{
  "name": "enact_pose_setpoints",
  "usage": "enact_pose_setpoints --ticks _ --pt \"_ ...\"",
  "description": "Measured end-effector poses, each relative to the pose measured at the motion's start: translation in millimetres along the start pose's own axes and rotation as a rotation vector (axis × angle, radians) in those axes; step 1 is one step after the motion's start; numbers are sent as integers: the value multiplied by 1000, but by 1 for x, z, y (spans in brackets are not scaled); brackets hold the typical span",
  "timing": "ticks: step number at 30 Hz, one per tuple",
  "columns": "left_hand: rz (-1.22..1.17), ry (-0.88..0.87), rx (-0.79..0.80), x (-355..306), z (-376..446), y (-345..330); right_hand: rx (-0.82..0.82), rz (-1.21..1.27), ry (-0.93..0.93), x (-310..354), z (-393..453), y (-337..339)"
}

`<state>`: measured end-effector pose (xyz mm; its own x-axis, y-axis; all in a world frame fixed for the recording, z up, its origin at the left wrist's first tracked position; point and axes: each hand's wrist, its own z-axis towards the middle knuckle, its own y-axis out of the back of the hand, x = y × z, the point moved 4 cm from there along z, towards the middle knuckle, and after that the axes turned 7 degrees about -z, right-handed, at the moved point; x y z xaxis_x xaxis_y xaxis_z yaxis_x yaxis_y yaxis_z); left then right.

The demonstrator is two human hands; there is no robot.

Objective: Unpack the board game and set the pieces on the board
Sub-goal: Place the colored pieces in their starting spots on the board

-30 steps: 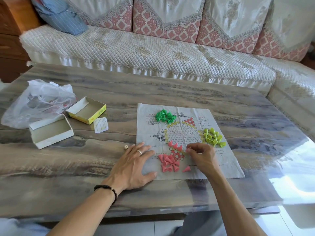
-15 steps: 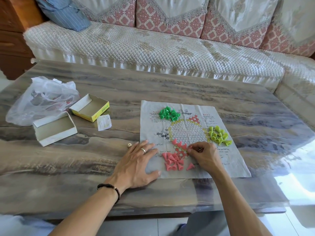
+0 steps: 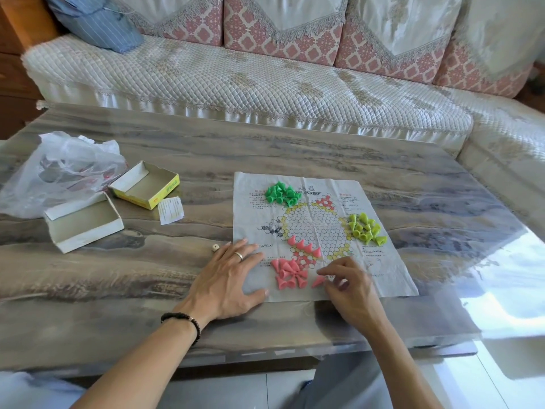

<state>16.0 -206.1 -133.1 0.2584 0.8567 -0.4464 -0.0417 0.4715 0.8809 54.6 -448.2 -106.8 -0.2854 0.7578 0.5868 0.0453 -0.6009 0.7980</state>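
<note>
Centre of frame, we record a creased white paper game board (image 3: 380,278) on the marbled table (image 3: 177,276), with a row of pink plastic cone pieces (image 3: 305,247) standing on its lower printed triangle and a loose pink heap (image 3: 287,273) below. Our left hand (image 3: 228,278) lies flat and spread on the board's lower-left edge; our right hand (image 3: 349,286), fingers curled, pinches at a fallen pink cone (image 3: 318,281). We judge the risk: a sleeve or knuckle brushing the standing row topples it, since light cones on wrinkled paper sit unsteadily.
</note>
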Motion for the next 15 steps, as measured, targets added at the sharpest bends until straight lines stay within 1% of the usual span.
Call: enact_pose_setpoints --ticks 2,5,8,10,15 --pt "-1 2 0 0 0 0 37 -84 32 1 -1 -2" --pt "15 4 6 0 0 0 48 -148 -6 -3 3 1" --pt "10 10 8 0 0 0 -3 -166 -84 -12 5 5" --pt "3 8 6 0 0 0 5 -189 -132 -17 6 4" --pt "-2 4 4 0 -1 0 3 -128 -159 -18 7 7"
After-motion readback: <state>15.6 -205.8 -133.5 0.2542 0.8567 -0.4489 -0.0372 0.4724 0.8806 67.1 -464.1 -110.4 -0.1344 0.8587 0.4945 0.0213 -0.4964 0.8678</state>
